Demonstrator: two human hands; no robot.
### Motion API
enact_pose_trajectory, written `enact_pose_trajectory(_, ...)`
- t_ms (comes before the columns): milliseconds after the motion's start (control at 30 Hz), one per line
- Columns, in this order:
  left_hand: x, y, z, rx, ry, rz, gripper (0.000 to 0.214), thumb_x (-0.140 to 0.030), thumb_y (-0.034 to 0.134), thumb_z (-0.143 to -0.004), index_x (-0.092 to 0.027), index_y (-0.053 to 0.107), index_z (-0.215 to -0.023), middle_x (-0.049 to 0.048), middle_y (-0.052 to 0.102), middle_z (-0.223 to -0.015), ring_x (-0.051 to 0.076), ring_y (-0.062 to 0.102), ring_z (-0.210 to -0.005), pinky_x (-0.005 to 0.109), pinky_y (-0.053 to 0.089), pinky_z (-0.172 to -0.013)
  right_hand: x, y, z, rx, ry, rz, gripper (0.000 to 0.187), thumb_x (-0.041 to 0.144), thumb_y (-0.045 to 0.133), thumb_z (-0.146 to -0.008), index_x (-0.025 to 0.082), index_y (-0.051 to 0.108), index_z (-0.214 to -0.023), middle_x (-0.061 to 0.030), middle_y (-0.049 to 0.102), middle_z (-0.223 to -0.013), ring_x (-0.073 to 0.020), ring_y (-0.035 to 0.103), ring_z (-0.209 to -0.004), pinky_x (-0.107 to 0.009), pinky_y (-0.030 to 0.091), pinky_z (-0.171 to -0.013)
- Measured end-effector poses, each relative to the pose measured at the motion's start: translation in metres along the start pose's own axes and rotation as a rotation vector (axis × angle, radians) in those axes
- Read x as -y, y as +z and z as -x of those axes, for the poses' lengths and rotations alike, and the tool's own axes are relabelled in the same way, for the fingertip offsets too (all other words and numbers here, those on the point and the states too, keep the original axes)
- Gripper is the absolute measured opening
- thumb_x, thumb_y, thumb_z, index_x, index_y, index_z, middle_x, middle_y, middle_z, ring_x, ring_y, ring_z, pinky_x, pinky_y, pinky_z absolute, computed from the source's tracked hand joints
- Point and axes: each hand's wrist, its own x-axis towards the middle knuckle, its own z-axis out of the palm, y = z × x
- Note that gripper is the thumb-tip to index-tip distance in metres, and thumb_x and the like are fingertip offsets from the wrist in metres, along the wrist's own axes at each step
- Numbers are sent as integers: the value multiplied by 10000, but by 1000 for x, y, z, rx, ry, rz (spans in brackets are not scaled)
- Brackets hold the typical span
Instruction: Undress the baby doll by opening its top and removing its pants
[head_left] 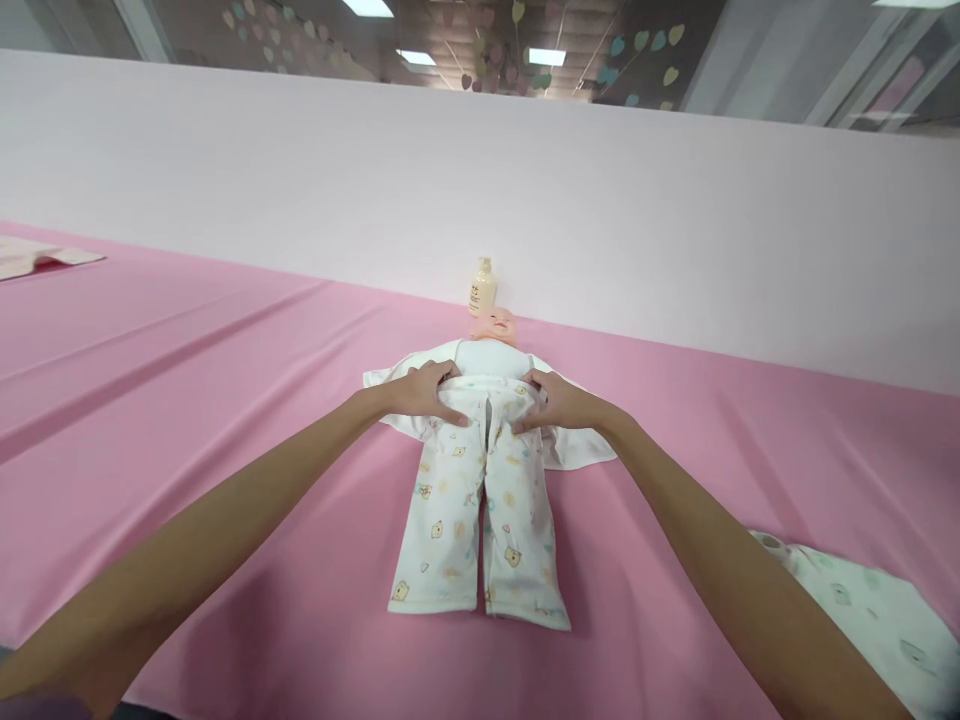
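Note:
A baby doll (496,324) lies on its back in a white top (491,358), its sleeves spread to both sides. White baby trousers (450,500) with a bear print cover its lower body, with both legs pointing toward me. My left hand (429,390) grips the waistband on the left, thumb on the front and fingers curled at the upper edge. On the right, my right hand (562,400) holds the waistband in the same way. A small slit shows at the front between my thumbs. The fingertips are partly hidden by the cloth.
A pump bottle (483,287) stands behind the doll's head, against the white wall (480,180). Folded cloth with a green print (870,610) lies at the right, partly behind my forearm. Another pale cloth (37,255) lies far left on the creased pink sheet (225,400).

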Motion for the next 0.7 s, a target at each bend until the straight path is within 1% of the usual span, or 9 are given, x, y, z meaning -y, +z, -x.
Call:
enact_pose_trajectory(67,-1,5,0,-47,30,-72,668,-722,908,-596,-262,582,-954,48,664,-1024,328,609,-1021,416,440,-935,5,6,2,3,4,53,682,646,976,-606,257,628,-1045,-22,697,-1039,-255,622,-905,-334,455,-712)
enact_pose_trajectory(167,-2,16,6,-62,116,-120,542,-675,836,-718,-250,510,-807,24,612,-831,311,606,-938,425,419,-952,9,20,7,-26,-11,115,536,616,918,-695,257,569,-886,-6,678,-921,-240,592,-848,-325,393,-688)
enact_pose_trajectory(267,-2,25,21,-50,176,-133,403,-597,670,-891,-248,498,-787,30,597,-795,292,607,-886,406,417,-897,9,33,19,-71,-40,122,401,547,807,-828,252,536,-826,-16,673,-897,-241,577,-854,-336,382,-714)
enact_pose_trajectory(333,-1,28,33,-18,158,-96,374,-605,592,-945,-254,517,-840,30,613,-831,275,608,-856,380,421,-827,9,36,29,-88,-52,124,317,510,744,-887,251,563,-860,-32,683,-921,-246,573,-859,-349,383,-728)
enact_pose_trajectory(367,-1,29,38,10,127,-59,393,-642,597,-939,-258,532,-888,27,623,-854,267,611,-844,366,424,-791,9,36,34,-78,-49,125,315,524,736,-897,252,578,-890,-37,686,-939,-248,571,-855,-352,380,-726)
enact_pose_trajectory(433,-1,28,47,76,53,24,516,-732,694,-849,-265,563,-1027,24,649,-918,261,630,-845,342,434,-739,13,34,42,-33,-33,131,438,644,774,-861,254,591,-942,-42,680,-980,-249,565,-850,-347,374,-710)
enact_pose_trajectory(533,-3,28,54,117,-15,73,789,-746,866,-653,-259,567,-1197,50,682,-1017,280,662,-888,335,457,-715,21,32,48,14,17,156,706,814,872,-668,253,599,-1000,-55,663,-1044,-267,572,-892,-341,394,-709)
enact_pose_trajectory(600,-6,28,55,88,-31,48,837,-733,905,-592,-253,571,-1191,67,691,-1042,296,673,-915,338,459,-714,26,34,48,3,63,182,792,820,916,-586,252,612,-1046,-71,667,-1072,-295,591,-942,-353,426,-737)
enact_pose_trajectory(700,-12,30,55,53,-21,-6,764,-744,894,-597,-257,581,-1095,52,700,-1023,294,675,-928,336,450,-728,30,42,46,-45,95,220,750,752,961,-567,254,642,-1030,-80,699,-1081,-330,629,-1000,-371,468,-783)
